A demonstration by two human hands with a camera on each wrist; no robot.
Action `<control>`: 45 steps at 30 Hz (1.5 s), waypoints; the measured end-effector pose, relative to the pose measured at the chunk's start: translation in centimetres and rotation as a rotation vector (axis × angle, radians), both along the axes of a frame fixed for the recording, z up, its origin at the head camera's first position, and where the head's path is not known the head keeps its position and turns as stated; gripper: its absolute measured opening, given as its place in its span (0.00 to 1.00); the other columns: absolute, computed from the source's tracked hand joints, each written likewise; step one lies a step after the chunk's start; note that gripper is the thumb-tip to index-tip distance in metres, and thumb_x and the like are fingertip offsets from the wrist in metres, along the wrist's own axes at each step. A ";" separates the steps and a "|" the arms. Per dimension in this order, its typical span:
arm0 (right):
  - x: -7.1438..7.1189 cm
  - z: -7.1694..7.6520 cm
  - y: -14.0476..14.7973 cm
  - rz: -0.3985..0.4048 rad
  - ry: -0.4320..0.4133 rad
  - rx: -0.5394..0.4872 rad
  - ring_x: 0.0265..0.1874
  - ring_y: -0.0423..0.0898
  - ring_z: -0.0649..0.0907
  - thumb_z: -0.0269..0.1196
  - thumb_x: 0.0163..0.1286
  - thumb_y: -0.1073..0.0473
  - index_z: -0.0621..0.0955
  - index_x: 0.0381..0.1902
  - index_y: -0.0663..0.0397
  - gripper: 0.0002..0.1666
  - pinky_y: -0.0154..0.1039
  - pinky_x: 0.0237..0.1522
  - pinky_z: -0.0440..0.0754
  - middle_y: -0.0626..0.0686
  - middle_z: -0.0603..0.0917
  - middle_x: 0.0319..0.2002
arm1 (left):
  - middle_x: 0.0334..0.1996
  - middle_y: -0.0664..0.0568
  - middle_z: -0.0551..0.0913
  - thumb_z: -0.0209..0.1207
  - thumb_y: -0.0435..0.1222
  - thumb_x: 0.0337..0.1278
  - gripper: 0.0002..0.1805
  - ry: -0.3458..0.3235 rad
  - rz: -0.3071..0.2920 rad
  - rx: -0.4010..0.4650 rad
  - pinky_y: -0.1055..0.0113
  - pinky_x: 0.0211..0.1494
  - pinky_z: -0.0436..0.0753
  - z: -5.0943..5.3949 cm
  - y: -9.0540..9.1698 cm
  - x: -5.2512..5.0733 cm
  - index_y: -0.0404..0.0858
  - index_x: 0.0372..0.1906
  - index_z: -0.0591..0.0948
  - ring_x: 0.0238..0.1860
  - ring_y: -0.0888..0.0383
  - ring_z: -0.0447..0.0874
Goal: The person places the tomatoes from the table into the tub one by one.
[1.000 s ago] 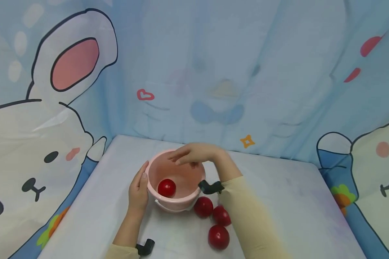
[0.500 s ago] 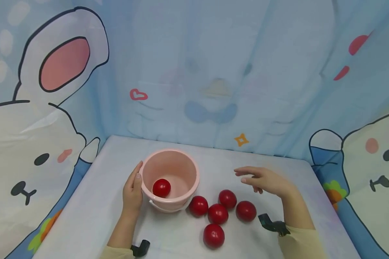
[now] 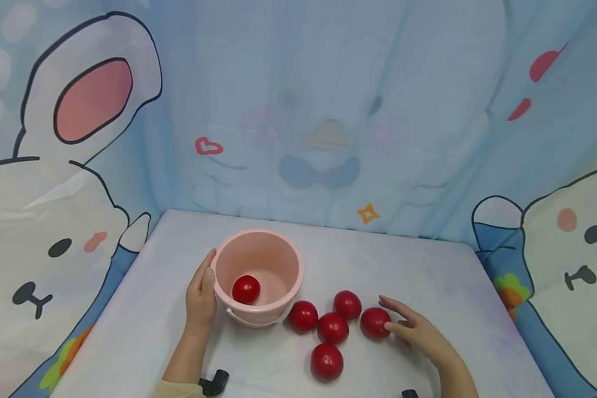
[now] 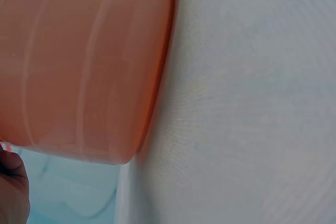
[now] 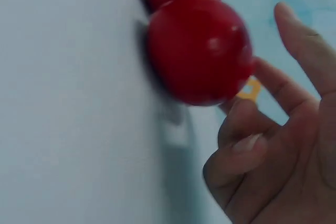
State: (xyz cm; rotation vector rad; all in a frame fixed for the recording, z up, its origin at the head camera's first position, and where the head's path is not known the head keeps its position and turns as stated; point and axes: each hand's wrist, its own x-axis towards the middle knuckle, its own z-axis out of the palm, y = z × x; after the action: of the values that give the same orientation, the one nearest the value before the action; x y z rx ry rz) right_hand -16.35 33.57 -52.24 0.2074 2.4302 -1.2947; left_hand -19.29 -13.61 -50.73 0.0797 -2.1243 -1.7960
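A pink bucket (image 3: 258, 265) stands upright on the table with one red ball (image 3: 246, 289) inside. My left hand (image 3: 201, 301) rests along the bucket's left outer side, its fingers fairly straight below the rim. In the left wrist view the bucket's wall (image 4: 79, 61) fills the upper left, with a bit of the hand at the lower left edge. At the right end of a group of shiny red balls, my right hand (image 3: 420, 334) reaches around the rightmost ball (image 3: 375, 323), fingers spread. In the right wrist view that ball (image 5: 199, 51) lies before the spread fingers.
Several more red balls (image 3: 333, 328) lie between the bucket and my right hand, one (image 3: 326, 362) nearer the front. The white tabletop (image 3: 403, 265) ends at a blue printed curtain (image 3: 318, 110) behind and at the sides.
My right hand has moved from above the bucket out to the right, then down to the rightmost ball. The left hand stays at the bucket, and the view has shifted slightly.
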 end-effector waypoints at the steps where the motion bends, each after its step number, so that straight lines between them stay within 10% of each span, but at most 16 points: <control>1: 0.2 -0.3 0.0 -0.012 -0.004 -0.010 0.33 0.49 0.78 0.69 0.59 0.38 0.64 0.74 0.30 0.46 0.37 0.30 0.82 0.56 0.65 0.74 | 0.69 0.73 0.69 0.42 0.55 0.75 0.22 -0.004 0.001 0.001 0.83 0.64 0.70 0.0 0.0 0.0 0.69 0.69 0.68 0.73 0.68 0.65; 7: 1.3 -1.6 0.1 -0.058 -0.013 -0.072 0.18 0.48 0.73 0.69 0.61 0.43 0.63 0.75 0.31 0.46 0.37 0.24 0.80 0.58 0.68 0.69 | 0.69 0.74 0.69 0.42 0.55 0.75 0.21 -0.013 0.004 -0.007 0.83 0.63 0.70 0.1 0.2 0.0 0.71 0.68 0.68 0.72 0.69 0.65; 45: 1.3 -2.4 -0.4 -0.145 0.009 -0.040 0.14 0.48 0.72 0.74 0.51 0.40 0.73 0.69 0.32 0.45 0.37 0.20 0.77 0.55 0.77 0.59 | 0.69 0.75 0.68 0.41 0.55 0.75 0.22 -0.013 -0.002 0.012 0.83 0.64 0.69 -0.1 0.0 0.0 0.68 0.70 0.68 0.72 0.71 0.64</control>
State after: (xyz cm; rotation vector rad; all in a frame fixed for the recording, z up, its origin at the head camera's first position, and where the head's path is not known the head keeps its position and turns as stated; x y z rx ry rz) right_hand -15.07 33.18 -54.65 0.3740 2.4334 -1.4064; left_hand -19.31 -13.58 -50.81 0.0926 -2.1238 -1.8141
